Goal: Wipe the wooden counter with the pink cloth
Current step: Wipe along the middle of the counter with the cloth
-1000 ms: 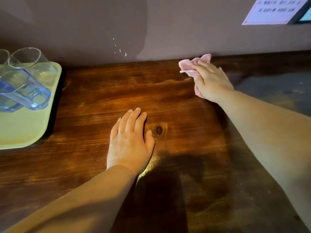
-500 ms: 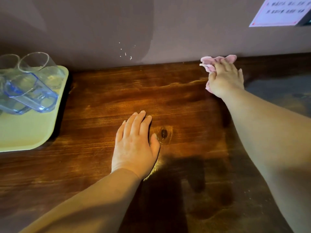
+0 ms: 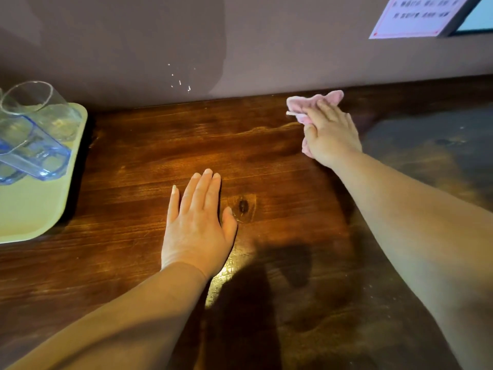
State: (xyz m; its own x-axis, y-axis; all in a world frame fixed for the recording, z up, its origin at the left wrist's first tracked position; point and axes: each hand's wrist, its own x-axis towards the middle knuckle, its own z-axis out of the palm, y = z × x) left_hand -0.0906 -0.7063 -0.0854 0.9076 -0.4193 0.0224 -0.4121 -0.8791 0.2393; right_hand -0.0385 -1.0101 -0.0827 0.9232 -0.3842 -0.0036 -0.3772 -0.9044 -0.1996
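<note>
A white notice (image 3: 416, 14) with a red border is fixed to the wall (image 3: 266, 44); its printed lines appear too blurred to read.

A dull mauve wall (image 3: 266, 41) runs behind the hands, with small pale flecks (image 3: 181, 81) up and left of the left hand. A white notice with a red border (image 3: 416, 14) hangs above the right hand, beside a dark-framed pale panel (image 3: 477, 20). Warm light glares just below the left wrist; shadow darkens the right.
</note>
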